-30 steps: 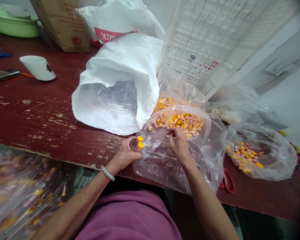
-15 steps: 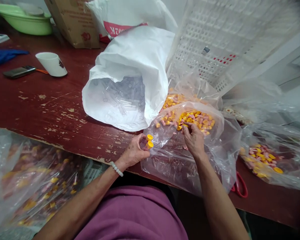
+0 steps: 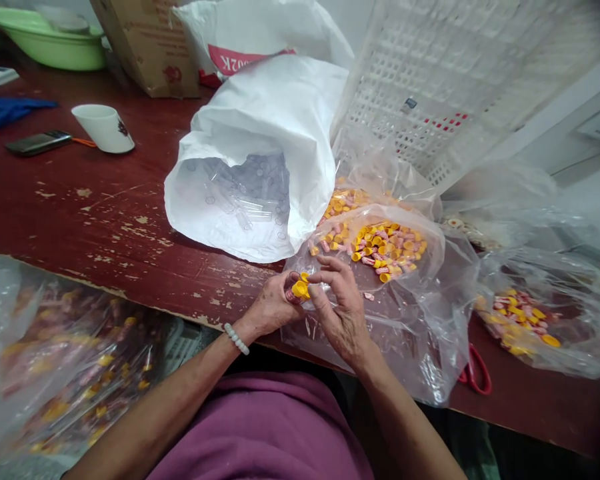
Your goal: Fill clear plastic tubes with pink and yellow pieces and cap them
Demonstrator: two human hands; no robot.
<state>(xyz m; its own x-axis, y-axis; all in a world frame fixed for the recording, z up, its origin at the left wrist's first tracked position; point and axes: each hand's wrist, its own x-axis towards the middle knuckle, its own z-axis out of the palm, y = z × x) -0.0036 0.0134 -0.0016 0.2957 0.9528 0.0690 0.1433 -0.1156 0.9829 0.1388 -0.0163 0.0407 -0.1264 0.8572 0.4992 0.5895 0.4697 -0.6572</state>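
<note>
My left hand (image 3: pixel 273 305) is closed round a few small yellow caps (image 3: pixel 300 289) with pinkish stems, their yellow ends facing right. Against them, the thumb and index fingertip of my right hand (image 3: pixel 339 308) pinch at a yellow cap; its other fingers are spread. Exactly which cap lies between those fingertips is partly hidden. Just beyond my right hand, a heap of the same yellow-and-pink caps (image 3: pixel 390 241) lies in an opened clear plastic bag (image 3: pixel 410 313). Behind my hands, a white sack (image 3: pixel 275 107) lies with its mouth towards me, clear tubes (image 3: pixel 253 210) inside.
A white perforated crate (image 3: pixel 430 73) leans behind the bags. To the right are red-handled scissors (image 3: pixel 477 370) and another bag of caps (image 3: pixel 525 313). A white cup (image 3: pixel 103 129) and a dark phone (image 3: pixel 39 143) sit left. Bagged yellow-and-pink items (image 3: pixel 95 373) lie below the table edge.
My right hand has moved left from the cap heap to my left hand, its fingertips now at the caps there. My left hand stays nearly in place; the caps in it have shifted.
</note>
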